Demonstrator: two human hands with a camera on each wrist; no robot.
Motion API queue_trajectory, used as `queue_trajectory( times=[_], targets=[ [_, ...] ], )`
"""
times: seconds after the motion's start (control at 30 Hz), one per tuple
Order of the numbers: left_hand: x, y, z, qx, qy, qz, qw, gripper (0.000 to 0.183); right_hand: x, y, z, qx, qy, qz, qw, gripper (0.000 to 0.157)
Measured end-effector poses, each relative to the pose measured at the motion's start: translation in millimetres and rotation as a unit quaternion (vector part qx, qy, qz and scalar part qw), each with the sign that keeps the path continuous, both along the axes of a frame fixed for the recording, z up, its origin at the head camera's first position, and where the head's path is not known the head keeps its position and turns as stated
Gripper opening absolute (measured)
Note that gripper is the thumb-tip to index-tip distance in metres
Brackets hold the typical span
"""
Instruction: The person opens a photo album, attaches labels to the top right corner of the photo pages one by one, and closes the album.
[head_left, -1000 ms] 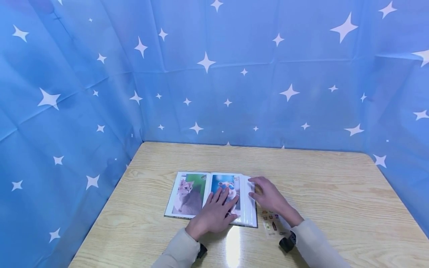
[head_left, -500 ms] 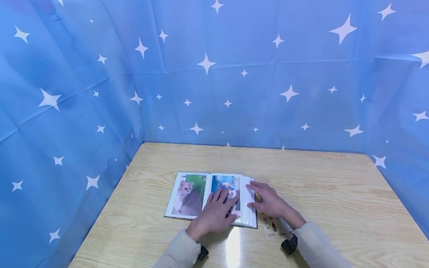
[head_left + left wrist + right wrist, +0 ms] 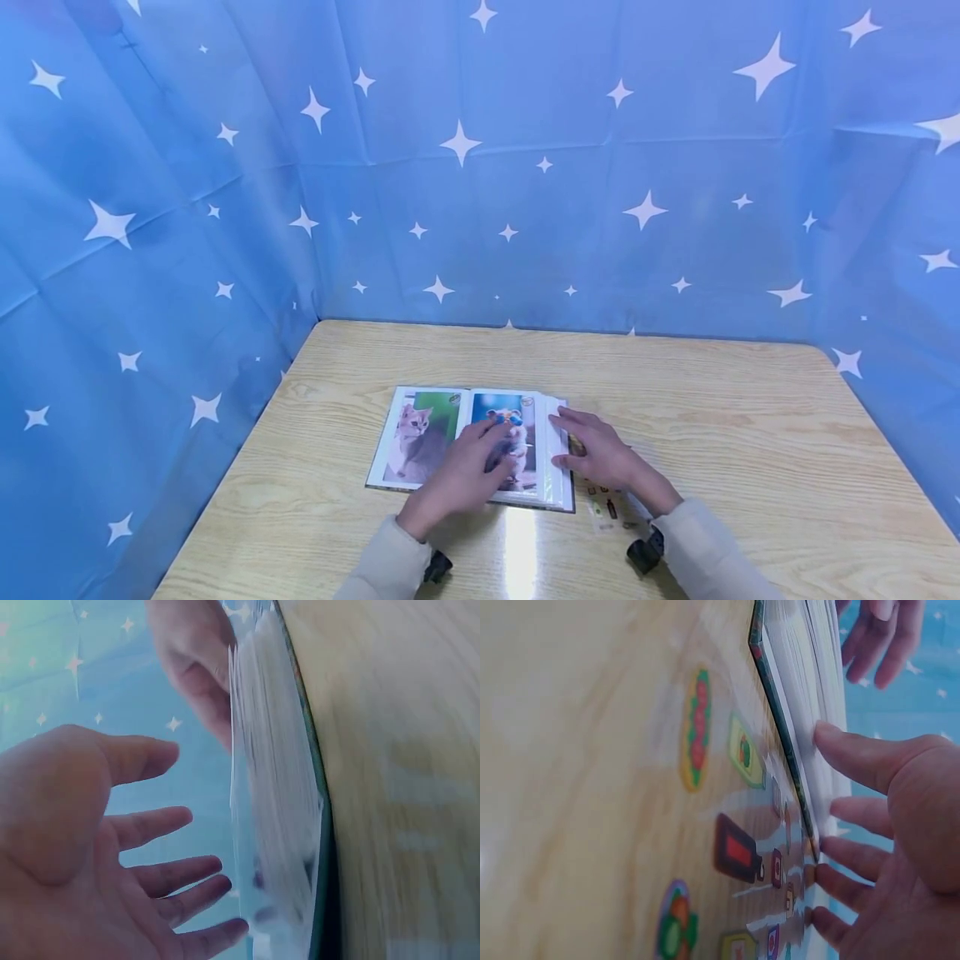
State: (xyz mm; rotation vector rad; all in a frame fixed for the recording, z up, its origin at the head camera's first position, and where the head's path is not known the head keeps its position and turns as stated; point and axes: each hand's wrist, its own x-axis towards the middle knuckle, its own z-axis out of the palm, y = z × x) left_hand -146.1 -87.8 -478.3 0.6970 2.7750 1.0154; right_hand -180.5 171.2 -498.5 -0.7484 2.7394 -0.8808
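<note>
An open photo album (image 3: pixel 553 490) lies on the table, with a cat photo (image 3: pixel 411 443) on its left page. The right page carries a photo of a small furry animal in blue glasses (image 3: pixel 523 457). Above this spread hovers my left hand (image 3: pixel 459 475), its fingers spread and holding nothing; the left wrist view shows it apart from the page edges (image 3: pixel 262 750). My right hand (image 3: pixel 606 454) touches the album's right edge with thumb and fingertips, all nearly straight in the right wrist view. A clear sheet of food and bottle stickers (image 3: pixel 736 849) lies partly under that hand.
The wood-grain table (image 3: pixel 712 400) reaches back to a blue curtain with white stars (image 3: pixel 570 208), which also hangs along the left and right sides. A dark wrist camera (image 3: pixel 643 553) sits under my right wrist.
My left hand has lifted from the right page and shifted left, uncovering more of the animal photo. The right hand slid slightly left and toward me at the album's edge, then stayed there.
</note>
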Motion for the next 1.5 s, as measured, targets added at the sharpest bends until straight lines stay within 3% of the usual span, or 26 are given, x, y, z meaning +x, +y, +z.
queue_trajectory(
  times=[0.17,0.6,0.87,1.17,1.5],
  targets=[
    [-5.8,-17.1,-1.6,0.051,0.003,0.032,0.9981,0.05,0.8,1.3,-0.5,-0.002,-0.002,-0.001,1.0,0.063],
    [-12.7,-66.2,-5.7,0.09,-0.008,0.139,0.9862,0.038,0.8,2.4,-2.2,-0.001,-0.014,-0.009,1.0,0.063],
    [-11.9,-94.2,-4.5,0.106,-0.049,0.197,0.9735,0.036,0.2,2.5,-2.5,-0.007,-0.016,-0.006,1.0,0.064],
    [-13.8,-120.0,-5.7,0.094,-0.055,0.23,0.967,0.035,-0.7,3.1,-2.9,-0.01,-0.016,-0.001,1.0,0.064],
    [-20.7,-131.7,-9.9,0.09,-0.072,0.266,0.9569,0.035,0.6,2.7,-1.4,-0.012,-0.017,-0.002,1.0,0.064]
  ],
)
